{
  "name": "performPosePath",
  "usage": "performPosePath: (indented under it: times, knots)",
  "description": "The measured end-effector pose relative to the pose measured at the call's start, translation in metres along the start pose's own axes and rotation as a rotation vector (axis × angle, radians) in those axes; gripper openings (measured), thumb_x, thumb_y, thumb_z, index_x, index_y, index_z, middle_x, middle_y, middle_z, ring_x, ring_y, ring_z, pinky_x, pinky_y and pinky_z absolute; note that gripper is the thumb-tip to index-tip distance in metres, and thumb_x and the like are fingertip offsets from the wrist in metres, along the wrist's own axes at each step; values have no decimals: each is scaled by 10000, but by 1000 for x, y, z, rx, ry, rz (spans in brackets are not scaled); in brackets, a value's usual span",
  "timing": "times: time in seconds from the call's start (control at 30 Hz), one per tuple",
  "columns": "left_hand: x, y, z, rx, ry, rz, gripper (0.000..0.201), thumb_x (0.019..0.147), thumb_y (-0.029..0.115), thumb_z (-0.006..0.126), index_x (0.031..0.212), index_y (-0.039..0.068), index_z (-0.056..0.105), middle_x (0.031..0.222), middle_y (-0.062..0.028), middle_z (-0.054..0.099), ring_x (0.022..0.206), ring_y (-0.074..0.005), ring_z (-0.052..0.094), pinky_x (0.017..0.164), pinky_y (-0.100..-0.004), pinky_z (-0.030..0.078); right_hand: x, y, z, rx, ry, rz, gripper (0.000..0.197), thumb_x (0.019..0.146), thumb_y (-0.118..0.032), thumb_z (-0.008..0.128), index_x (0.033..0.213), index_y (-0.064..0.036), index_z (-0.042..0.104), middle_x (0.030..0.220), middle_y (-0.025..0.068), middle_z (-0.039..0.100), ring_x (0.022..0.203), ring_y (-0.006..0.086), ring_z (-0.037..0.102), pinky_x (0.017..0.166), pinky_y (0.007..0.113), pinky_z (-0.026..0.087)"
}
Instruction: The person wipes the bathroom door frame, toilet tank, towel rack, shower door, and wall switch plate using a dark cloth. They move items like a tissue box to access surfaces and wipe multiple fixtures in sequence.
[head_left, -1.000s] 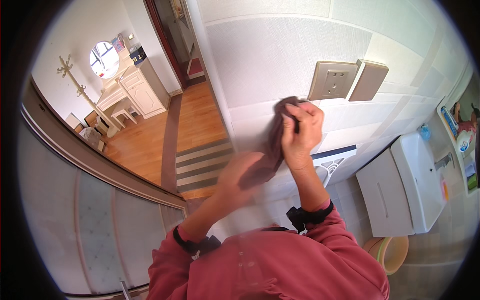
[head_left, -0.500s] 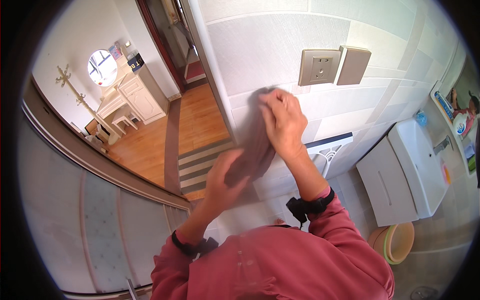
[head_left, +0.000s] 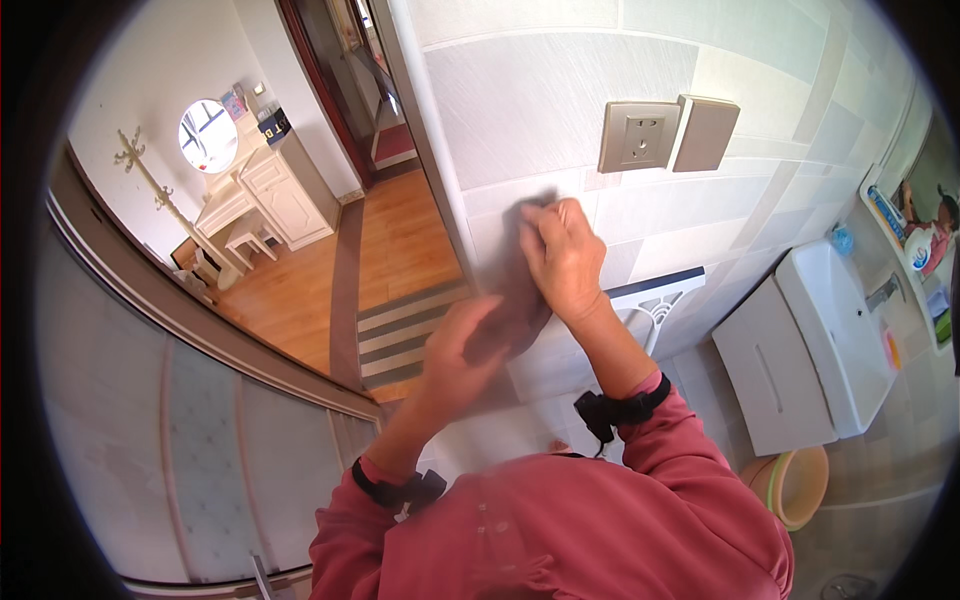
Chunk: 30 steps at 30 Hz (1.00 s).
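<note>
Between my hands, in front of the tiled wall, stretches a dark brown, thin cloth-like piece (head_left: 518, 297); blur hides its exact kind. My right hand (head_left: 565, 255) is higher, thumb and fingers pinched together at its upper end. Lower and to the left, my left hand (head_left: 458, 350) curls around its lower part, thumb and fingers on either side, smeared by motion. A dark edge of the piece or its shadow shows just above my right fingertips. Both wrists wear black bands, below red sleeves.
A wall socket (head_left: 638, 137) and a switch plate (head_left: 707, 134) sit above right of my hands. A white rack (head_left: 655, 302) is behind my right forearm. Right: washbasin (head_left: 845, 330), tan bucket (head_left: 803, 487). Left: doorway with a striped mat (head_left: 405, 335), sliding door (head_left: 200, 440).
My right hand has dropped slightly and its fingers have turned a little. My left hand has shifted slightly, still blurred. The dark piece stays between them.
</note>
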<state>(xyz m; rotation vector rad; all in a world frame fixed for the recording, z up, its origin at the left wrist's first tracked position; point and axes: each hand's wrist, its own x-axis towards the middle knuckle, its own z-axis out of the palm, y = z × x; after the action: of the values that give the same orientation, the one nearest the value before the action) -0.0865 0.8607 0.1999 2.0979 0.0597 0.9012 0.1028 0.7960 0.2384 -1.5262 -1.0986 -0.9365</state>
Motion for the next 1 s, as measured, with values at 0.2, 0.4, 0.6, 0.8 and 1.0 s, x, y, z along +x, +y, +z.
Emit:
performPosePath:
  times: [0.2, 0.4, 0.6, 0.8, 1.0]
  knots:
    - [-8, 5, 6, 125, 13, 42, 531, 759, -51, 735, 1264, 20, 587, 1197, -175, 630, 1060, -303, 649, 900, -361, 523, -5, 3, -12, 59, -75, 48, 185, 779, -21, 711, 951, -86, 695, 837, 84, 594, 704, 287, 622, 590, 364, 511]
    - [5, -6, -3, 47, -31, -49, 541, 780, -71, 719, 1294, -12, 561, 1204, -132, 632, 1118, -231, 630, 962, -334, 499, -6, 11, 8, 5, -6, -85, 218, 744, -1, 729, 946, -63, 673, 799, 94, 536, 725, 291, 589, 587, 396, 487]
    - [-14, -11, 8, 137, -206, 23, 595, 756, -1, 760, 1318, 27, 568, 1228, -143, 638, 1150, -288, 628, 979, -363, 503, -51, 31, 0, 49, -291, -75, 138, 850, -129, 635, 979, -127, 683, 921, 91, 633, 789, 288, 636, 657, 402, 531]
    - [3, -9, 13, -10, 128, 126, 583, 789, 27, 788, 1318, 17, 544, 1221, -174, 598, 1113, -324, 607, 952, -383, 491, 0, 27, 6, 114, 89, -67, 192, 845, -16, 724, 1028, -73, 729, 928, 132, 661, 865, 310, 643, 753, 386, 543]
    - [-42, -29, 9, 45, -61, -175, 523, 802, 72, 778, 1275, 52, 556, 1168, -166, 594, 1086, -340, 619, 895, -411, 505, -68, 14, 23, 210, -218, -92, 232, 798, -8, 745, 1013, -88, 716, 913, 115, 624, 810, 295, 634, 711, 378, 525]
